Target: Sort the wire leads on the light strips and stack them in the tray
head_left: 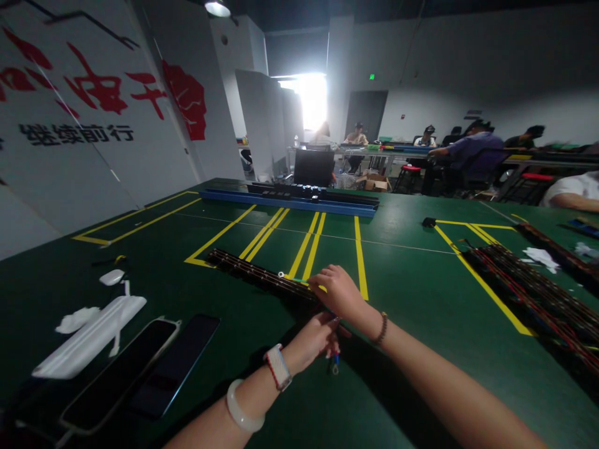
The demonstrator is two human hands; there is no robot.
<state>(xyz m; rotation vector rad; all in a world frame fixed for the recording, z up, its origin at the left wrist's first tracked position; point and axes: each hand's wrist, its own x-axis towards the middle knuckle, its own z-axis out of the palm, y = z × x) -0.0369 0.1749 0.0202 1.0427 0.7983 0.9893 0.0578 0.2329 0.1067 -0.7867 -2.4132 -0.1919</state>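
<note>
Pinching small blue-tipped connectors, left hand sits curled at the near end of the strip, fingers pressed together around the wire ends; a ring terminal dangles just below it. Left wrist carries a striped watch band and a pale bangle. Right hand lies just beyond the left, palm down on the strip's near end, fingers bent and closed over it; exactly what it grips is hidden under the hand. A bead bracelet shows on the right wrist.

Strip is a long dark bar with rows of small dots, lying flat on the green table, running from the hands away to the left across yellow floor-style lines.

Left of the strip, nearer the camera: two dark phones side by side, a white case touching the table beside them, white scraps nearby.

Right of the strip, well apart: a bundle of red and black cables lying diagonally.

Beyond the strip: a long blue rail across the table with dark parts on it. Farther back, other people sit at tables; white wall panels with red characters stand at left.
</note>
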